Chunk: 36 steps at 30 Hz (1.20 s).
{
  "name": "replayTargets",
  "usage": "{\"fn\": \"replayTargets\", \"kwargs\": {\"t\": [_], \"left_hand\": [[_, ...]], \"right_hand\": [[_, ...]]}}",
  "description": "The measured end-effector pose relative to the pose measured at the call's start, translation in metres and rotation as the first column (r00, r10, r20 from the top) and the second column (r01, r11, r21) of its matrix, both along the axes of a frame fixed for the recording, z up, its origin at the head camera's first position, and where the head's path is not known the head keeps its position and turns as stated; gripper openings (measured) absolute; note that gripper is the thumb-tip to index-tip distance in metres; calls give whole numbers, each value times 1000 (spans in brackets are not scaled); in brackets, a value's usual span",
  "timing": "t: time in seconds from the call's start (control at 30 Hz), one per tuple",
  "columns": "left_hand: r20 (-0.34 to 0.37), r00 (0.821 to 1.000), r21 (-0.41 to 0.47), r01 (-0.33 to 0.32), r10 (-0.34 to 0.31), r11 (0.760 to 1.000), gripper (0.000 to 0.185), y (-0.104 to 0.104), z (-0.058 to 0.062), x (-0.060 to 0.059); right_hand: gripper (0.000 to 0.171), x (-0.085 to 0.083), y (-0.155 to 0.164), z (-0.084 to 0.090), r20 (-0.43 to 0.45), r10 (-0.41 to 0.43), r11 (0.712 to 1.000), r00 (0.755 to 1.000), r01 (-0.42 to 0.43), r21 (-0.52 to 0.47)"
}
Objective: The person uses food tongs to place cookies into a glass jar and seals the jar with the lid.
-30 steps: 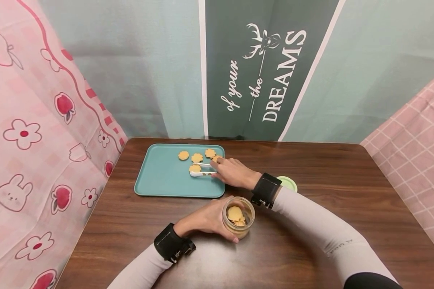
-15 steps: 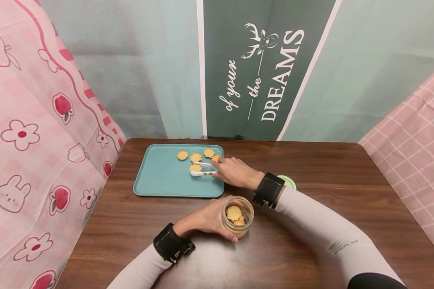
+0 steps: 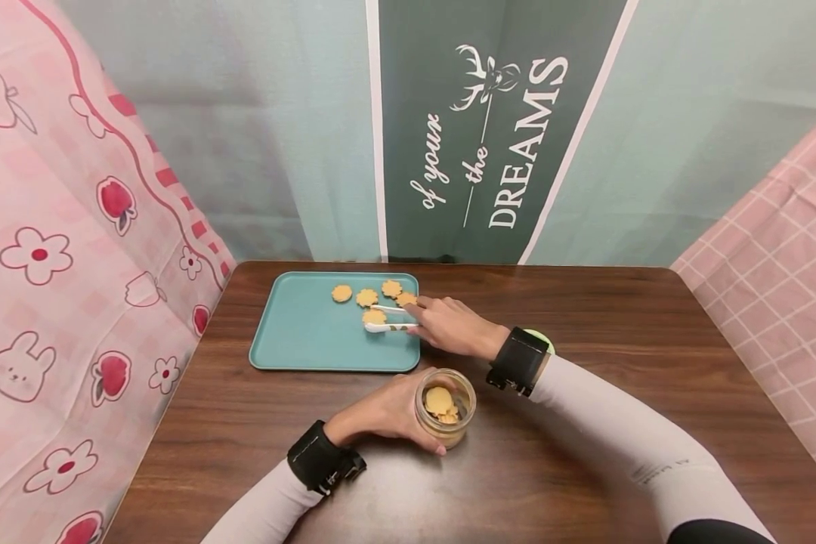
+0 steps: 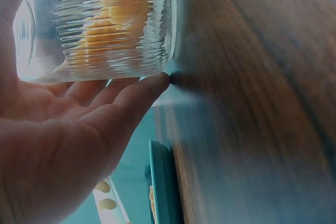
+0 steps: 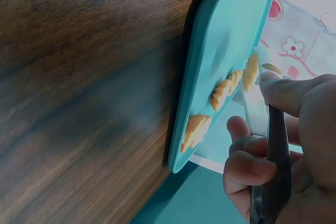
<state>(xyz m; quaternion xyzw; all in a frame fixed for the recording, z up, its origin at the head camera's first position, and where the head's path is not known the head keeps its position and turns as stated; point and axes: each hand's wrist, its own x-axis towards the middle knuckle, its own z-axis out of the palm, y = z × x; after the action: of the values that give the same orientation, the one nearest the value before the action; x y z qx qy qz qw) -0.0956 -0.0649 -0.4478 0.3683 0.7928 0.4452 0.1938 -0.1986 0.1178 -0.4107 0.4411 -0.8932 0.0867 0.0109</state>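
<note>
My left hand [image 3: 396, 412] grips a ribbed glass jar [image 3: 445, 408] that stands on the wooden table [image 3: 585, 317] with several yellow cookies inside; the left wrist view shows its fingers [image 4: 123, 95] curled round the jar [image 4: 105, 24]. My right hand [image 3: 430, 317] holds white tongs [image 3: 389, 319] over the right part of the teal tray [image 3: 306, 332]. The tong arms lie on either side of one cookie [image 3: 374, 316]. Several more flower-shaped cookies [image 3: 366, 298] lie along the tray's far edge. In the right wrist view the right hand [image 5: 262, 166] is wrapped round the tongs [image 5: 276, 145] beside the tray [image 5: 226, 51].
A light green lid [image 3: 542, 341] lies on the table, mostly hidden behind my right wrist. Pink patterned cloth [image 3: 75, 249] hangs on the left, pink checked cloth [image 3: 775, 249] on the right, and a green banner [image 3: 489, 136] at the back.
My right hand has drawn the tongs and the cookie between them slightly to the right across the tray. The left hand and the jar have stayed in place.
</note>
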Motion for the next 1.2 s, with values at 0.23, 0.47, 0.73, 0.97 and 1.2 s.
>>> {"fn": "replayTargets", "kwargs": {"t": [0.23,0.47,0.73,0.97,1.2], "left_hand": [[9,1000,0,-3,3,1000,86,0,-1,0],[21,1000,10,2,-2,1000,84,1,-3,-1],[12,1000,7,2,-2,1000,87,2,0,-1],[16,1000,6,-4,4,1000,87,2,0,0],[7,1000,-5,1,-1,1000,86,2,-1,-1]], "right_hand": [[32,3,9,4,-25,-9,1000,1000,9,3],[30,5,15,5,-26,-3,1000,1000,3,-6],[33,11,24,9,-44,-21,1000,999,20,-13],[36,15,30,13,-42,-39,999,998,39,-18],[36,20,36,18,-54,-39,999,998,38,-20]]}}
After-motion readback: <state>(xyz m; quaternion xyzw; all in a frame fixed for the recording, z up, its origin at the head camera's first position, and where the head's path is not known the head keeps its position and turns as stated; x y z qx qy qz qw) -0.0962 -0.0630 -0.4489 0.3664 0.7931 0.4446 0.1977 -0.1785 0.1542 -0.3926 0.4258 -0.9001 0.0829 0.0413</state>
